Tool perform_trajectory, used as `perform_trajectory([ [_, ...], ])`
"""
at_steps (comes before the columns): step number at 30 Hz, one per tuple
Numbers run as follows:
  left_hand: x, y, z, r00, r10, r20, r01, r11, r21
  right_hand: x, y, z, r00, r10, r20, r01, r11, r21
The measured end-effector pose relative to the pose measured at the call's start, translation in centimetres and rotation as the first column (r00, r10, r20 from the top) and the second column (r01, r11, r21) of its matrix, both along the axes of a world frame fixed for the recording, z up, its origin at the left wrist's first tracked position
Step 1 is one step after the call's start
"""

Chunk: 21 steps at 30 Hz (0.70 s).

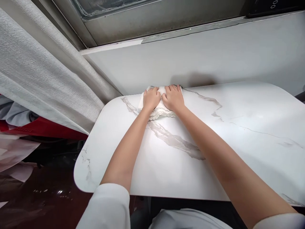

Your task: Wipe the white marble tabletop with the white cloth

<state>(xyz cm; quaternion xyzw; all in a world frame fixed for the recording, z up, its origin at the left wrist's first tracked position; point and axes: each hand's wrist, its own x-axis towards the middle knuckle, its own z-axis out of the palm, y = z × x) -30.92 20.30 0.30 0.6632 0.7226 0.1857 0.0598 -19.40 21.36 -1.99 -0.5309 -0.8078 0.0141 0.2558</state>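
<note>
At the far edge of the marble-patterned table, a folded white cloth [162,113] lies flat, its ruffled, layered edge toward me. My left hand [152,98] presses on its left part, fingers bent over toward the far side. Beside it, my right hand [173,97] bears down on the right part in the same way, fingers slightly apart at the cloth's far edge. The two thumbs point at each other with a small gap between them. Both arms reach straight out across the white table [238,127]. Part of the cloth is hidden under my palms.
A pale wall panel [147,63] stands directly behind the table, below a metal window frame [133,27]. Grey-white curtain [47,63] hangs at the left, touching near the table's corner. A red container [45,127] with fabric sits lower left, above a dark reddish floor [52,203].
</note>
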Motion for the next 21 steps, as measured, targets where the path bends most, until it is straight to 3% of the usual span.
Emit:
perform_trajectory([
  [11,-2.0,2.1,-0.4,0.998,0.009,-0.060,-0.007,0.999,0.035,-1.9,2.7,0.2,0.998,0.003,0.061,-0.002,1.000,-0.029],
  [21,-7.0,0.5,-0.5,0.997,0.053,-0.048,-0.049,0.995,0.082,-6.5,0.9,0.2,0.993,0.096,0.068,-0.094,0.995,-0.035],
])
